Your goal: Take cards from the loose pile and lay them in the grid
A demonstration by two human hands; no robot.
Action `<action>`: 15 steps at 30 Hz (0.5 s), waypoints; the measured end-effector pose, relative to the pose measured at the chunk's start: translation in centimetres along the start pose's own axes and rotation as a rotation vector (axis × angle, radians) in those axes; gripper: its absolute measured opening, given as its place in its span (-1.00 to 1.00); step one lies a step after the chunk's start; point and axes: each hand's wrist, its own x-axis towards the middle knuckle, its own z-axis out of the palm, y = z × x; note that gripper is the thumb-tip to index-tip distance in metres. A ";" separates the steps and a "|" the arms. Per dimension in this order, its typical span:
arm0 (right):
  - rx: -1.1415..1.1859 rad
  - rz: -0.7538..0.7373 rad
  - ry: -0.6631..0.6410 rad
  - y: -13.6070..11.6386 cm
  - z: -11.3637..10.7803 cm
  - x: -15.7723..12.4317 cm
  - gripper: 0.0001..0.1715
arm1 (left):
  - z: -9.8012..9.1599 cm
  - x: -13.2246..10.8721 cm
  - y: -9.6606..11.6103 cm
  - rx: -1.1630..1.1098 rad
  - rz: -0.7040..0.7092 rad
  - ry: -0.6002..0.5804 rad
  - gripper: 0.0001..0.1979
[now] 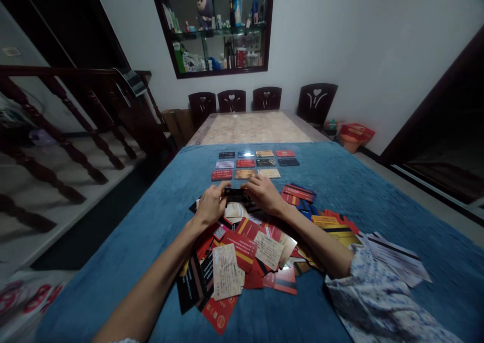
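Between my two hands is a black card (236, 192), held by its short ends just above the heap. My left hand (212, 202) pinches its left end, and my right hand (263, 194) closes on its right end. Under and in front of them spreads a loose pile of cards (242, 244), mostly red, black and cream, overlapping at many angles. Beyond my hands, several cards lie flat in rows, among them a red card (222, 175), a gold card (245, 174) and a cream card (268, 173) in the nearest row.
A blue cloth (159, 196) covers the near part of the table; a pale stone-like top (257, 127) shows beyond it. White striped cards (397, 254) lie by my right sleeve. Dark chairs (231, 101) stand at the far end, and a wooden railing (60, 101) is on the left.
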 end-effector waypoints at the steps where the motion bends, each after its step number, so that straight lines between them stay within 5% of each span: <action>1: -0.010 0.005 -0.005 -0.1 0.0 0.0 -0.76 | 0.1 0.0 0.0 0.020 0.006 -0.008 -0.67; 15: -0.086 0.181 -0.249 -1.3 -0.8 0.2 -0.35 | 0.3 -0.2 0.1 0.183 -0.045 -0.077 -0.66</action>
